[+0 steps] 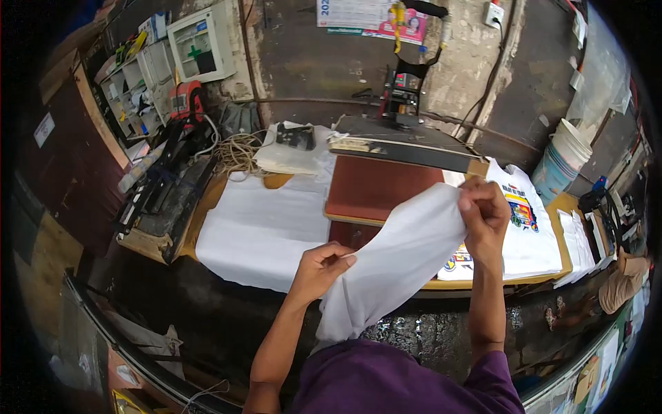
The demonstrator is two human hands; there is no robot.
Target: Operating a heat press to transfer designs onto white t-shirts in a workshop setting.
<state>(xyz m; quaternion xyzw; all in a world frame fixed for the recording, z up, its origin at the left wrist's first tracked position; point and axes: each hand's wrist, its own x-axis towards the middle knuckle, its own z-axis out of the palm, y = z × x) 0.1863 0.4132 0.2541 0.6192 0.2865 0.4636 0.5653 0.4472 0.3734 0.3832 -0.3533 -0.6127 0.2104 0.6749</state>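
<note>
A thin white cloth (407, 255) is stretched between my two hands above the front edge of the table. My left hand (321, 271) pinches its left edge, and my right hand (486, 215) grips its upper right corner. The lower part of the cloth hangs in folds toward my purple shirt. Behind it is a heat press with a reddish-brown lower plate (379, 183) and a dark upper plate (407, 150) raised over it. The cloth covers part of the lower plate. To the right lies a white T-shirt (538, 252) with a colourful print.
White fabric (269, 224) covers the table's left side. Beyond it are coiled rope (238, 153) and a stack of clear sheets (293, 148). A second dark press (165, 207) stands far left. Buckets (565, 159) stand back right; another person's leg (579, 310) shows at right.
</note>
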